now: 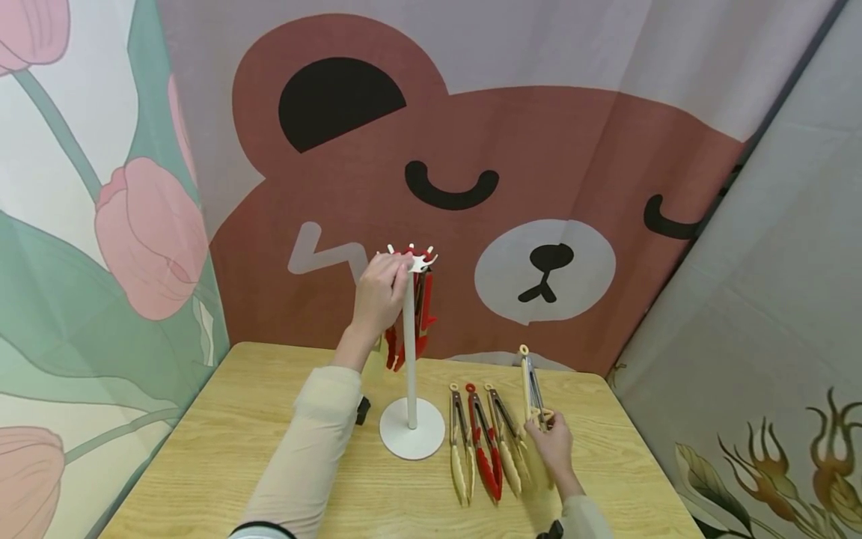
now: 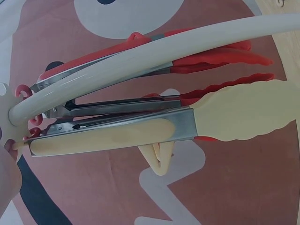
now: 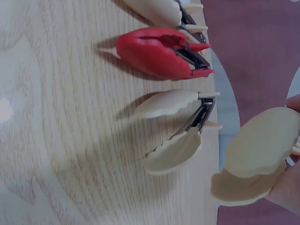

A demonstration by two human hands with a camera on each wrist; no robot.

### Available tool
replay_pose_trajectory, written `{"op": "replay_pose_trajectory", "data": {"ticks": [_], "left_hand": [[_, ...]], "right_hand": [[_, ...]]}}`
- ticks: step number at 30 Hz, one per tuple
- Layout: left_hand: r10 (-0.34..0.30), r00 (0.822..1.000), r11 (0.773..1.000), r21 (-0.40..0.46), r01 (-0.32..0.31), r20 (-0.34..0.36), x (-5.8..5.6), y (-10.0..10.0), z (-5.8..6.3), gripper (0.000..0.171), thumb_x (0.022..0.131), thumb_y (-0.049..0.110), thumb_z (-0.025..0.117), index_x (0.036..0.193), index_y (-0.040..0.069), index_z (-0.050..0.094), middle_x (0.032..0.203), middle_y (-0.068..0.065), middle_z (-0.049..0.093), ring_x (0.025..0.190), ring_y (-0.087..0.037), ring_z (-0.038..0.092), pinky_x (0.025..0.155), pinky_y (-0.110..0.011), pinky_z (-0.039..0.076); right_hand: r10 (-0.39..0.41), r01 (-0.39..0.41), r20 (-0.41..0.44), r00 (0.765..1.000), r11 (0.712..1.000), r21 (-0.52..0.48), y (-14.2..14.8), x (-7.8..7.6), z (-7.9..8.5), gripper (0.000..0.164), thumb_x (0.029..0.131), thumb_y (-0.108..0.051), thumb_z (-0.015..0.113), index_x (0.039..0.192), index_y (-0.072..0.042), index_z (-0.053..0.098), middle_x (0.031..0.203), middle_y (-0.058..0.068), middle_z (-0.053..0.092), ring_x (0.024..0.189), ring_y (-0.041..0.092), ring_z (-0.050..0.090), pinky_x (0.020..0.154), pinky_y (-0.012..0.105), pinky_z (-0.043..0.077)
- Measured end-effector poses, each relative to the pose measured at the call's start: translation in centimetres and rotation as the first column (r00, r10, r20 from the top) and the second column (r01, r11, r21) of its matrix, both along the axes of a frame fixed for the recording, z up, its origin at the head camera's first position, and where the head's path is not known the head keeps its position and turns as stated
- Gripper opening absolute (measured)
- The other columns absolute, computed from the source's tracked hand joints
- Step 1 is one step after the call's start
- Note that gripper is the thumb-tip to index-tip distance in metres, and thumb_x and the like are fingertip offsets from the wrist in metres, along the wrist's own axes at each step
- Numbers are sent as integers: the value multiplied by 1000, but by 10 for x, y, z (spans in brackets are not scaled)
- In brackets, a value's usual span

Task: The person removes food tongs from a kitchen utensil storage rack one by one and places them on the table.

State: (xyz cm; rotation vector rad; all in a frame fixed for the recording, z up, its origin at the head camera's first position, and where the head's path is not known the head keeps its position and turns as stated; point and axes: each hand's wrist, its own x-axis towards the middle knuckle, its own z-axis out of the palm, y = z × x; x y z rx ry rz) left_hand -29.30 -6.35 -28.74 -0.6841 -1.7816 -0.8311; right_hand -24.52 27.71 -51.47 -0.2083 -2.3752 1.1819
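My left hand (image 1: 382,296) grips the hooked top (image 1: 420,262) of a white stand (image 1: 410,359). Beside those fingertips, the ring of cream tongs (image 2: 105,137) hangs at the hooks; whether the fingers touch it I cannot tell. Red tongs (image 1: 426,303) hang there too, partly behind the pole. My right hand (image 1: 554,445) holds another pair of cream tongs (image 1: 532,382) near their handle stops, ring end upward, above the table. In the right wrist view, their cream heads (image 3: 262,143) stand slightly apart.
On the wooden table (image 1: 269,419), cream tongs (image 1: 458,449), red tongs (image 1: 483,445) and more cream tongs (image 1: 505,438) lie side by side, right of the stand's round base (image 1: 412,445). A small black object (image 1: 363,410) is by the left forearm. A bear-print curtain (image 1: 559,165) hangs behind.
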Motion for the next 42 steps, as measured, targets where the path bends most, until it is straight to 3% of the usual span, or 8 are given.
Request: {"op": "replay_pose_trajectory", "data": {"ticks": [8, 14, 19, 30, 37, 42], "left_hand": [[9, 1000, 1000, -8, -9, 13, -2, 1, -1, 33, 90, 12, 38, 93, -4, 67, 101, -11, 65, 95, -26, 56, 95, -33, 35], [10, 1000, 1000, -12, -10, 13, -3, 2, -1, 33, 90, 13, 38, 93, -4, 67, 101, -12, 65, 96, -26, 56, 96, -32, 34], [7, 1000, 1000, -10, -7, 5, -2, 2, -1, 33, 90, 12, 38, 93, -4, 67, 101, -12, 65, 96, -26, 56, 96, -33, 34], [0, 1000, 1000, 1, 0, -2, -2, 1, -1, 31, 89, 9, 39, 93, -5, 67, 101, -13, 65, 95, -26, 56, 94, -35, 35], [-3, 1000, 1000, -4, 3, 4, -2, 1, -1, 34, 90, 12, 37, 93, -4, 67, 101, -11, 65, 95, -26, 56, 94, -32, 35], [1, 1000, 1000, -3, -1, 5, -1, 0, -1, 33, 91, 12, 38, 93, -4, 67, 101, -12, 65, 95, -26, 56, 95, -32, 35]], "right_hand": [[9, -13, 47, 999, 996, 87, 8, 1, 0, 34, 70, -8, 65, 97, 9, 54, 79, 18, 55, 64, 21, 47, 54, 30, 39], [-15, 6, 62, 998, 989, 147, 13, 1, -3, 42, 73, -11, 65, 107, 11, 53, 96, 27, 58, 70, 27, 54, 57, 38, 46], [-50, 31, 102, 994, 983, 179, 16, -1, -5, 49, 76, -15, 64, 114, 10, 49, 105, 29, 56, 64, 27, 53, 53, 38, 43], [-121, 86, 163, 979, 975, 207, 20, -4, -8, 50, 76, -19, 63, 115, 9, 48, 98, 27, 58, 71, 34, 57, 53, 43, 44], [-63, 18, 259, 964, 985, 170, 20, -6, -14, 59, 80, -19, 59, 121, 18, 37, 110, 37, 49, 93, 48, 51, 71, 51, 45], [-21, -21, 260, 965, 988, 155, 23, -8, -21, 60, 78, -17, 59, 118, 21, 36, 97, 36, 53, 77, 40, 57, 61, 44, 48]]}}
